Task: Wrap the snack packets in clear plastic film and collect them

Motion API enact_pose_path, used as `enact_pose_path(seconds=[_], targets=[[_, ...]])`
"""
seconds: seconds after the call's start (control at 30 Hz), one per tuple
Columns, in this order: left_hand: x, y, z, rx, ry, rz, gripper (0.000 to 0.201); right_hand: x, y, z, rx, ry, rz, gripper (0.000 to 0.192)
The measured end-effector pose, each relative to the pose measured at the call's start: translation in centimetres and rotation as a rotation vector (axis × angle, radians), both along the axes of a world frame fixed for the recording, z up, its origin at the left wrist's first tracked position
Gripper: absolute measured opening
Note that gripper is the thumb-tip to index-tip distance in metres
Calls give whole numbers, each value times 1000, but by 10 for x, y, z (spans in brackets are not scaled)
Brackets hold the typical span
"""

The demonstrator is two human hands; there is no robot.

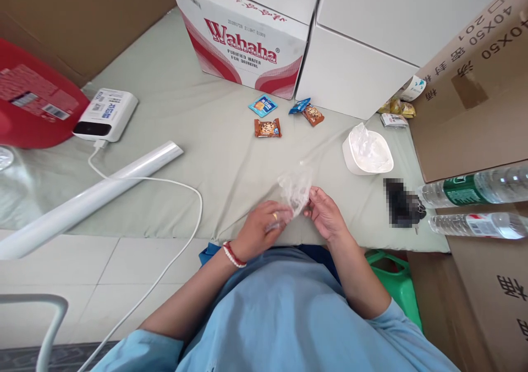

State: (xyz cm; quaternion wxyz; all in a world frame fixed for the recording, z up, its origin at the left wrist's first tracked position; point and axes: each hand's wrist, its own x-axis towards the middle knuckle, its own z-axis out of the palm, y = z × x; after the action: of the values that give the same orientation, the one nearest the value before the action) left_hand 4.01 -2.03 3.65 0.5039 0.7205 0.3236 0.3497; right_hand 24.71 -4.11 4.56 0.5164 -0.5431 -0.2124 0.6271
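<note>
Between my two hands is a clear, crumpled plastic glove or small bag (297, 187); its exact kind is hard to make out. My left hand (267, 222), with a ring and a red and white bracelet, is closed on its lower left side. My right hand (325, 213) pinches its right edge between thumb and fingers. To the right stands a white plastic bowl (352, 160) with more thin clear plastic (369, 145) in it. Beyond my hands lie a brown snack packet (268, 128), a blue packet (263, 105), and another blue packet (300, 106) touching a brown one (313, 115).
A Wahaha carton (251, 42) and white boxes (355, 64) line the back. On the left are a red jug (37, 97), a white device (107, 113) with a cable (181, 184), and a white tube (99, 198). Plastic bottles (462, 190) lie at right near a pixelated dark item (400, 204).
</note>
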Motion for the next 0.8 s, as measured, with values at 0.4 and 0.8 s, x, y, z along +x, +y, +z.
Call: enact_pose_path(seconds=[0.4, 0.8], targets=[[7, 6, -3, -764, -239, 87, 47, 0, -5, -2, 141, -57, 48, 34], [-17, 19, -8, -542, -264, 492, 35, 58, -30, 1, 61, -482, 239, 33]])
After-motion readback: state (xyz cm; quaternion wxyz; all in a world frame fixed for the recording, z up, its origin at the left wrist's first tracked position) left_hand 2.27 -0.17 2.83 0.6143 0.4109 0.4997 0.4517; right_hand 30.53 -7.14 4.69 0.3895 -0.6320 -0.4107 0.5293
